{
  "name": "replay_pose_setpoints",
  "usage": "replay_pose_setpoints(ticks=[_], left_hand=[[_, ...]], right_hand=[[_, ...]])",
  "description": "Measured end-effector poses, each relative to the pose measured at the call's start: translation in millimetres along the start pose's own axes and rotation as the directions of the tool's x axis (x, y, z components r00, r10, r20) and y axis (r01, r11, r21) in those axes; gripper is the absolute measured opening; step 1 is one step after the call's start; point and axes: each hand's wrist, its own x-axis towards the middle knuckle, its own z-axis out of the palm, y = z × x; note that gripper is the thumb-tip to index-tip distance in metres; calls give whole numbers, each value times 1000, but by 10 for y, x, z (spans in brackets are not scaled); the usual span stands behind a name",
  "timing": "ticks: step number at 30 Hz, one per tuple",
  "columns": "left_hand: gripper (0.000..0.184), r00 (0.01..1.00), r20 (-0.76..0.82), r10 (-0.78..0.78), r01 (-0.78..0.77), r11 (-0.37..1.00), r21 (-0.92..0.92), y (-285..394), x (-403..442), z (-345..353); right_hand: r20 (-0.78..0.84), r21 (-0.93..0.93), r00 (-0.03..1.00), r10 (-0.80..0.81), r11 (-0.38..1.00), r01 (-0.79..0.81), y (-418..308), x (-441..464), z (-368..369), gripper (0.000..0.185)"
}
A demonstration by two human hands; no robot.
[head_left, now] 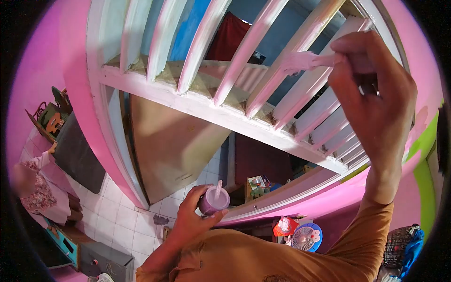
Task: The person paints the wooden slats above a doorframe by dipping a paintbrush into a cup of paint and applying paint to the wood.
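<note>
Two hands were kept busy here! High at the right of the frame, a paintbrush (303, 62) was pinched by its handle between the thumb and fingers of the right hand (376, 80), closed tight, and its pale-coated bristles were laid against a slanted slat (268, 87) of the white-and-pink louvred opening (206, 113). Down at lower centre, a paint cup (213, 203) was gripped by the left hand (191, 214), thumb and fingers curled closed around its side; pale paint was held inside, and a small stick (219, 187) was propped upright against the rim. Below the slats, a plain door panel (174, 141) was framed by the pink wall (87, 94). Over at lower left, a person in a floral top (42, 195) was seen beside the white tiled floor (112, 211), while at lower right a blue-rimmed fan (306, 238) was placed next to a red packet (285, 226).
</note>
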Motion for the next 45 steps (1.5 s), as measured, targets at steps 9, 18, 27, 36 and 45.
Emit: replay_pose_setpoints(ticks=[9, 18, 27, 36, 45], left_hand=[[64, 998, 18, -67, 67, 998, -19, 118, 25, 30], [64, 997, 33, -63, 60, 996, 62, 153, 20, 29], [60, 999, -4, -39, 39, 997, 59, 137, 14, 98], [62, 998, 9, -63, 63, 998, 15, 91, -1, 109], [60, 996, -6, -84, 84, 996, 24, 163, -18, 136]], right_hand=[[-366, -196, 919, -144, 978, 76, 679, 408, -481, 17], [-346, -80, 928, -139, 990, 118, 667, 227, -277, 17], [-547, -176, 776, -313, 950, 259, 897, 77, -178, 15], [-685, -134, 675, -274, 958, 252, 1028, 50, -86, 15], [-638, -82, 716, -282, 950, 301, 912, -181, 81, 20]])
